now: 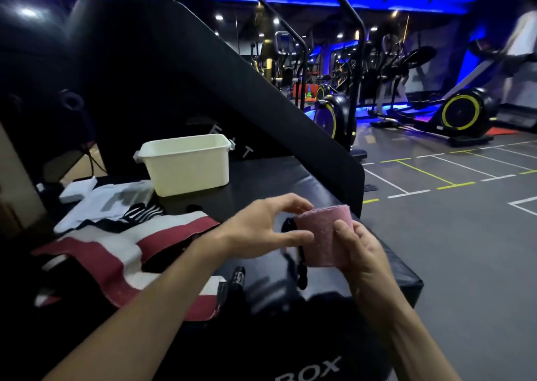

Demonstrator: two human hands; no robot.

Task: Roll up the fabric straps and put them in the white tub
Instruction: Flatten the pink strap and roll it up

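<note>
Standing at a black padded gym box amid dim exercise machines, a person works through a heap of fabric straps. The white tub sits upright at the far side of the box, ahead and to the left of both hands, with nothing visible in it from this angle. Unrolled red-and-white straps lie sprawled across the near left of the pad. The right hand grips a pink rolled strap, thumb pressed on its front, the roll's axis roughly upright and a dark tail hanging below. The left hand hovers just beside the roll, fingers spread and holding nothing. The tub lies nearer the left hand, yet the roll rests in the right, so the drop likely calls for a reach forward and leftward.
</note>
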